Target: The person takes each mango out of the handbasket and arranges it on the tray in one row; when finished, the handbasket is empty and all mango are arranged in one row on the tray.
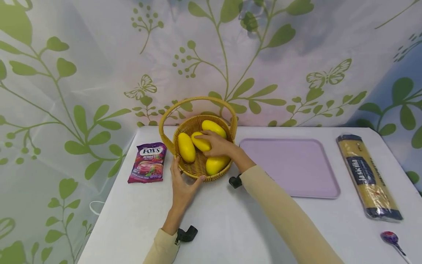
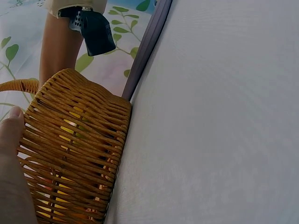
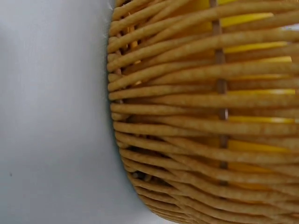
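A woven wicker basket [image 1: 197, 172] with a tall arched handle stands near the back of the table. Inside it lie yellow mangoes: one at the left [image 1: 186, 147], one at the back [image 1: 211, 126] and one at the front right [image 1: 215, 167]. My right hand [image 1: 219, 145] reaches in from the right and grips another mango [image 1: 199, 142] between them. At the basket's front left, my left hand [image 1: 182, 187] holds the side, thumb and fingers spread along the rim. The left wrist view shows that thumb [image 2: 11, 135] against the weave. The basket wall [image 3: 187, 112] hides my right hand in the right wrist view.
A purple bag of Fox's Berries candy [image 1: 148, 163] lies left of the basket. To the right are a lilac tray [image 1: 293, 167], a long pack of spaghetti [image 1: 367, 176] and a wrapped lollipop [image 1: 390, 238]. A printed leaf-pattern curtain [image 1: 211, 55] hangs behind the table.
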The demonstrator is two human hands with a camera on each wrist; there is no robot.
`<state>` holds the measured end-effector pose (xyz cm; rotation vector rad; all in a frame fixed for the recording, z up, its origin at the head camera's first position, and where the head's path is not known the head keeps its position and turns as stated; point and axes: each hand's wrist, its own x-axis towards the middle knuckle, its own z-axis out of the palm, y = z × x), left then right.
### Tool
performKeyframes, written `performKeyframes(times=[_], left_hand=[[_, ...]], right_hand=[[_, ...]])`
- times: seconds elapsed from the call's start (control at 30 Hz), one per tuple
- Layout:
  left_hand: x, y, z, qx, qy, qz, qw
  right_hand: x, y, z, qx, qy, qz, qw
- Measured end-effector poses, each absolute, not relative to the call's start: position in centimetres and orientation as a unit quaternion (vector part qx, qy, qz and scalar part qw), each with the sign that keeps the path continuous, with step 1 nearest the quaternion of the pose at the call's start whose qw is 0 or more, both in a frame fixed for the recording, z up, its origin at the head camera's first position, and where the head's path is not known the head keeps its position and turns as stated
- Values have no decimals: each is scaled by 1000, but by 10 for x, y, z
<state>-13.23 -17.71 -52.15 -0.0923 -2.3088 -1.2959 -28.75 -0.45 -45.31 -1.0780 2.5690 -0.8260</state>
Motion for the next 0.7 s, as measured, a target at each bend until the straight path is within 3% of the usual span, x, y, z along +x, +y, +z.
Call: performKeyframes(times=[0.7], left_hand=[[-133, -177, -523, -31, -846, -476, 238]], right_hand=[[-288, -4, -455, -368, 870, -305, 121]])
